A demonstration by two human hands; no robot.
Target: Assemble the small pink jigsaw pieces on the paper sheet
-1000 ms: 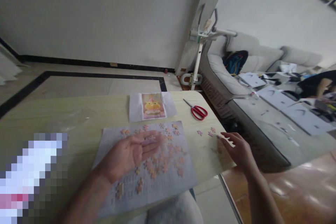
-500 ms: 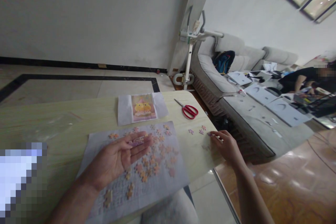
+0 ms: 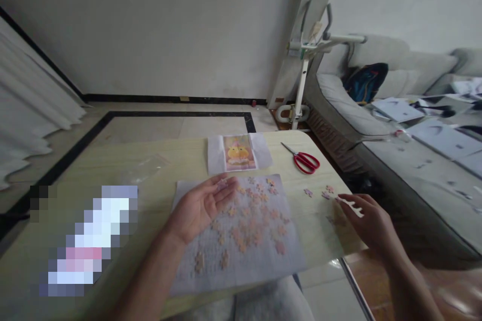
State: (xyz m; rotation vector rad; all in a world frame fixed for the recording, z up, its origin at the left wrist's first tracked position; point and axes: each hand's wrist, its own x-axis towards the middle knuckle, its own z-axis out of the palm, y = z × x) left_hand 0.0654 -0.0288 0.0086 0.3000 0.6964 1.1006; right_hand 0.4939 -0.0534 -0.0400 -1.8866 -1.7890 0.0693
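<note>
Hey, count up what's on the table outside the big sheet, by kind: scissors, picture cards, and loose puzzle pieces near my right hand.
Scissors: 1
Picture card: 1
Loose pieces off the sheet, plainly visible by the right hand: 3
Total: 5
Any pieces under that hand are hidden and not counted.
</note>
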